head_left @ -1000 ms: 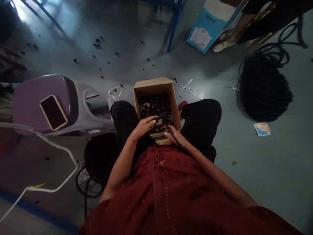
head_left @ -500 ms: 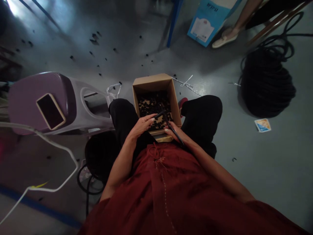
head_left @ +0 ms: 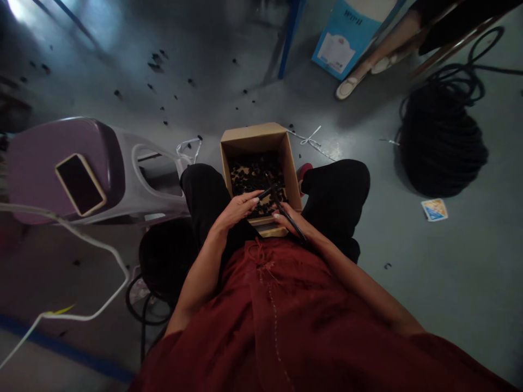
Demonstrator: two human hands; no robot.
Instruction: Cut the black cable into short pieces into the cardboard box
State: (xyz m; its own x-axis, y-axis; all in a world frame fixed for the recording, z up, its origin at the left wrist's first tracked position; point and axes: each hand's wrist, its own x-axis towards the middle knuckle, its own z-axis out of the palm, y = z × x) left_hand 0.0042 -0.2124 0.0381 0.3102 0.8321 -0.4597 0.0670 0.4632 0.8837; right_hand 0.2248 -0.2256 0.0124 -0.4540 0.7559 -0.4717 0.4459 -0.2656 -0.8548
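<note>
One thin black tube (head_left: 287,214) lies slantwise across the right hand (head_left: 296,216), whose fingers close around it. The left hand (head_left: 237,209) pinches one short black piece (head_left: 266,191) at the tube's far end, over the near edge of one cardboard box (head_left: 253,140) between the knees. Many small black parts (head_left: 253,173) fill the box. Both hands stay as before. Far right, another person's shoe (head_left: 350,86) has slid nearer, beside one hose coil (head_left: 443,144).

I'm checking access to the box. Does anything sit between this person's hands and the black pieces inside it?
Nothing visible covers them. The cardboard box is open on top, and the left hand and right hand sit at its near rim. Only the thin black cable they hold crosses above the black pieces.
</note>
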